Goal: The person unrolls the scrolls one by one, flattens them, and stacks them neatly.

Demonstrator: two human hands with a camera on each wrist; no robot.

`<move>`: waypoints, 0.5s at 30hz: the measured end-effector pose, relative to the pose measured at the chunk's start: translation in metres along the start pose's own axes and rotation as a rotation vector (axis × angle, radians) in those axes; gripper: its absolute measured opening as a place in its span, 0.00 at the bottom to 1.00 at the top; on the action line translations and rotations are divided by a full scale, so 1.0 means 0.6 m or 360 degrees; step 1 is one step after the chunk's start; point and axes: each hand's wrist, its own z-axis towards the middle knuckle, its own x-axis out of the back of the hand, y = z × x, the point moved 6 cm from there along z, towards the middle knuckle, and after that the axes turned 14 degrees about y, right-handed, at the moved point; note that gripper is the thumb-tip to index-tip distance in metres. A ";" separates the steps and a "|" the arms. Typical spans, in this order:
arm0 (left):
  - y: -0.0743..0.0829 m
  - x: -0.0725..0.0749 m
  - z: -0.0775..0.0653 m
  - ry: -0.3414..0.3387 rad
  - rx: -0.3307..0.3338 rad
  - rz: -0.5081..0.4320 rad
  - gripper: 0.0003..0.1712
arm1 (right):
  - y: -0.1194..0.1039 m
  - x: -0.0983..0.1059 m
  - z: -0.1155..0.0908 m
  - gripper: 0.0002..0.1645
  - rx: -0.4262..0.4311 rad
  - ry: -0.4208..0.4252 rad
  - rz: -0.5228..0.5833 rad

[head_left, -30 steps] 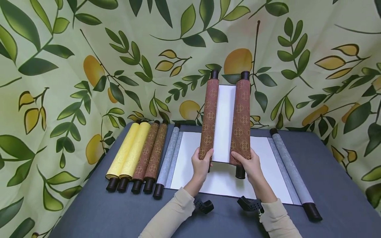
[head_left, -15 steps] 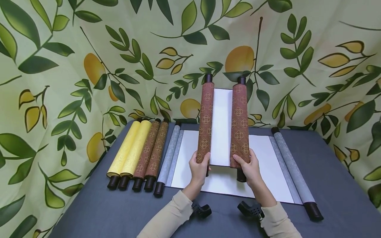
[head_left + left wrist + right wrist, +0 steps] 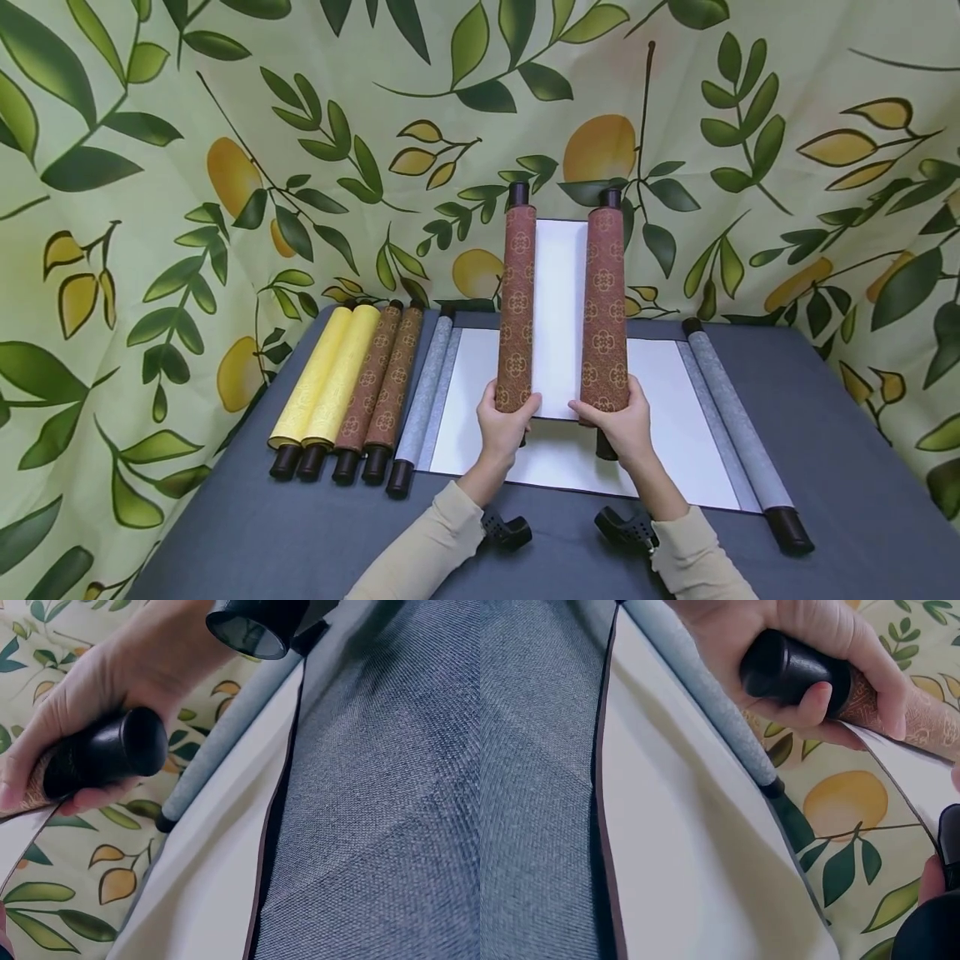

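Observation:
A red-brown patterned scroll (image 3: 603,308) with dark end knobs is held up over the table, partly unrolled so a white strip (image 3: 558,321) shows between its two rolls. My left hand (image 3: 501,425) grips the lower end of the left roll, thumb across its front. The lower end of the right roll is gripped by my right hand (image 3: 626,425). In the left wrist view the fingers wrap the roll beside its black knob (image 3: 142,742); in the right wrist view fingers curl round the other knob (image 3: 769,667). Below lies a grey-blue scroll (image 3: 738,417), spread open with its white sheet (image 3: 465,400) showing.
Left of the open scroll, two yellow rolls (image 3: 330,375) and two brown patterned rolls (image 3: 382,375) lie side by side on the grey-blue tablecloth (image 3: 247,533). A leaf-patterned curtain (image 3: 300,167) hangs behind. Both wrists carry black camera mounts (image 3: 510,532).
The held scroll has shifted slightly left, and its two rolls are a little farther apart, baring a wider white strip. The scrolls on the table have not moved.

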 end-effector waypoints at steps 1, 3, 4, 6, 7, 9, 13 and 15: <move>0.001 0.000 0.000 -0.0001 -0.0001 0.0000 0.27 | -0.001 0.001 0.001 0.46 0.0005 -0.0001 -0.0035; 0.002 0.000 0.002 0.0000 -0.0002 -0.0003 0.26 | -0.003 0.001 0.002 0.46 0.0000 -0.0014 -0.0069; 0.003 0.001 0.002 0.0003 -0.0005 -0.0003 0.25 | -0.003 0.002 0.002 0.47 -0.0008 -0.0023 -0.0081; 0.005 0.003 0.003 0.0008 -0.0009 -0.0002 0.24 | -0.003 0.003 0.003 0.47 -0.0032 -0.0041 -0.0092; 0.005 0.004 0.005 0.0010 -0.0007 0.0001 0.24 | -0.003 0.004 0.003 0.47 -0.0046 -0.0049 -0.0090; 0.005 0.005 0.008 0.0003 -0.0008 0.0001 0.24 | -0.002 0.007 0.004 0.47 -0.0076 -0.0061 -0.0096; 0.006 0.007 0.016 -0.0039 0.0000 0.0014 0.22 | -0.003 0.012 0.006 0.43 -0.0119 -0.0069 -0.0071; 0.007 0.007 0.021 -0.0071 0.0003 0.0026 0.21 | -0.003 0.015 0.008 0.42 -0.0143 -0.0085 -0.0042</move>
